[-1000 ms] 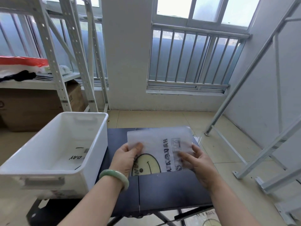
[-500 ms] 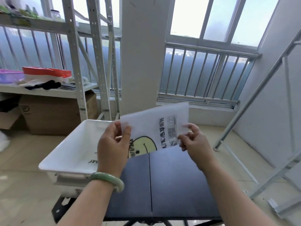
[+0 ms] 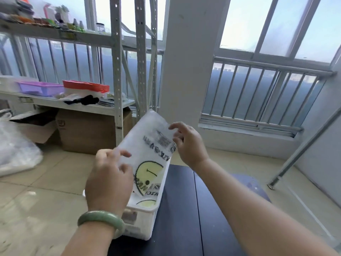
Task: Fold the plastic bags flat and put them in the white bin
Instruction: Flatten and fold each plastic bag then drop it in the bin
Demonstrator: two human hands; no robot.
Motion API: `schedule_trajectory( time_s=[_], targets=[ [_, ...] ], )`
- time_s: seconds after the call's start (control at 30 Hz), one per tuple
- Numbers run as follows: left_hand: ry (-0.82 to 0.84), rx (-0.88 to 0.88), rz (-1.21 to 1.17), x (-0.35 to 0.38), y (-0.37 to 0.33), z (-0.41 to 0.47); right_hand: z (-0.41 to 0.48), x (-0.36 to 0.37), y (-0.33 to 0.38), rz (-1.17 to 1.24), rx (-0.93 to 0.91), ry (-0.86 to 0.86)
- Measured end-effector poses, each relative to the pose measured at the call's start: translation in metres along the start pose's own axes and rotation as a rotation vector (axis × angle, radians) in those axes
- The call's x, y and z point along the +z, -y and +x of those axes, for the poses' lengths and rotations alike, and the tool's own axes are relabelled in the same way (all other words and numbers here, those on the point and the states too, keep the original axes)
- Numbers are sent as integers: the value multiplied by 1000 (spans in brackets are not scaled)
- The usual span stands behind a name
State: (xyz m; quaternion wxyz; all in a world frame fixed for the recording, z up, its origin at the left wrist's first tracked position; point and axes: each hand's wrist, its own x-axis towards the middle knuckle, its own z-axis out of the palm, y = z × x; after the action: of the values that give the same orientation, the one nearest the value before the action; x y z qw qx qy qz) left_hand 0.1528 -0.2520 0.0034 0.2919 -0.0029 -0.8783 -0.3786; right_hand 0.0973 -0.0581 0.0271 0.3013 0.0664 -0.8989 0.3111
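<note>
Far left, a crumpled heap of clear plastic sheeting (image 3: 15, 152) lies on the tiled floor beside brown cardboard boxes (image 3: 88, 133) under a grey metal shelving rack (image 3: 118, 71).

Your left hand (image 3: 108, 180), a green stone bangle (image 3: 100, 218) at the wrist, grips the lower left edge of the folded translucent white plastic bag with the yellow smiley face and black lettering (image 3: 149, 152), fingers curled round it. The bag hangs tilted in the air, low end over the rectangular white plastic bin (image 3: 145, 230) and high end towards the pillar. It is not yet inside. A second folded bag with yellow print (image 3: 147, 203) already lies on the bin floor.

Your right hand (image 3: 188, 145) sits at the bag's upper right corner with its fingers spread loosely; motion blur makes it impossible to tell whether it pinches the corner or only touches it. The two hands are apart, one at each end of the bag.

The bin stands at the left edge of the dark blue folding table (image 3: 184, 218).

The risk now, by judgement, is the fold. Thin film let go at this slant may spring open or slide against the bin wall and land crooked on the bag beneath. Letting go too high, or with one hand first, could send it past the rim onto the floor.
</note>
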Motion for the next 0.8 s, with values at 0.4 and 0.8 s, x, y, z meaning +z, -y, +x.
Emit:
schedule_trajectory(
  time_s=[0.4,0.8],
  targets=[
    [603,-178,608,17,20,13,13,83,-2,-577,70,652],
    [537,-184,512,23,14,15,5,80,6,-623,58,667]
  ],
)
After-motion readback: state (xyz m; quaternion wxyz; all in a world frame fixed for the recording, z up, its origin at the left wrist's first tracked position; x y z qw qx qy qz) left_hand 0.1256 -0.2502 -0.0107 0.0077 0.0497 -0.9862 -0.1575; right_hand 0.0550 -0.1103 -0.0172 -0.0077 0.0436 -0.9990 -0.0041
